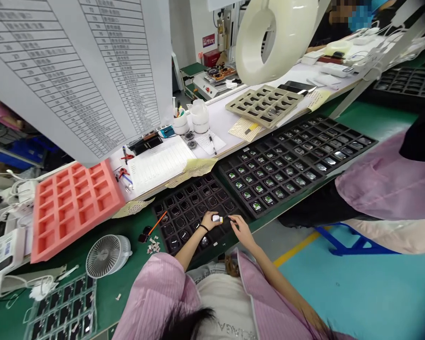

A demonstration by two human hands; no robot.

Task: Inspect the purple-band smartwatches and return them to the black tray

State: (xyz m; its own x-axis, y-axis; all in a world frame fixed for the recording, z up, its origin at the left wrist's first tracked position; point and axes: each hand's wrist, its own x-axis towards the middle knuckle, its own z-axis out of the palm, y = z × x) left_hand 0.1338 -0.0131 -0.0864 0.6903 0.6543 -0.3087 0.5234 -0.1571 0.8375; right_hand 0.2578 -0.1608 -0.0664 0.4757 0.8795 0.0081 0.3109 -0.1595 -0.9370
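Note:
My left hand (208,221), with a dark band at the wrist, grips a small white piece with a yellow edge (217,219) between its fingers. Just to the right, my right hand (238,226) is raised with its fingertips drawn together near that piece; whether something tiny is between them is too small to tell. Both hands are above a black compartment tray (179,222) that holds dark round-cornered parts. A second black tray (269,182) to the right carries rows of parts, several with green and white faces.
A pink foam tray (74,205), a small fan (108,256) and a clear tray (62,309) are at the left. Printed sheets hang at upper left. A large tape roll (246,42) hangs above a beige tray (264,105). Another person's pink sleeve (393,179) is at right.

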